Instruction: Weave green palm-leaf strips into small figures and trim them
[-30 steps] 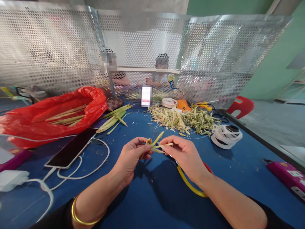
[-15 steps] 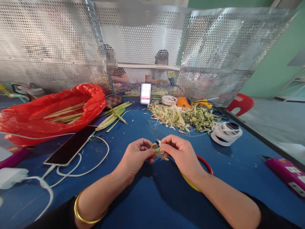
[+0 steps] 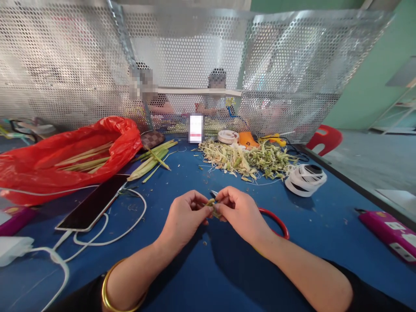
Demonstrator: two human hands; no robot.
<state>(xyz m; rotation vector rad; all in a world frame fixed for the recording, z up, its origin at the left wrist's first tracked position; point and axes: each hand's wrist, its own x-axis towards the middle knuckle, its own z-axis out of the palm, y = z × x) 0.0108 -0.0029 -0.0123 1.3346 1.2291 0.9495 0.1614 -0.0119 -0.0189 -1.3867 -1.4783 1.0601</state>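
Over the blue table point(image 3: 182, 182), a small folded piece of green-yellow leaf point(image 3: 212, 204) is pinched between both hands. My left hand point(image 3: 186, 212) holds it from the left, thumb and fingertips pressed together. From the right, my right hand point(image 3: 238, 212) grips the same piece with thumb and index finger. Red-handled scissors point(image 3: 279, 223) lie in or under my right hand; their metal tip point(image 3: 213, 193) pokes out beyond the fingers, and the palm hides the middle. Further off lies a heap of small knotted leaf pieces point(image 3: 247, 158).
At left are a red plastic bag point(image 3: 123, 151) of leaf strips, loose leaves point(image 3: 152, 160), a phone point(image 3: 94, 203) and a white cable point(image 3: 143, 212). White ribbon rolls point(image 3: 305, 181) and a purple device point(image 3: 386, 229) are at right. Two people sit behind the mesh screen point(image 3: 195, 52).
My two hands have come closer together around the leaf piece, covering more of it. The loose end that stuck out below is now hidden. The view has shifted slightly.
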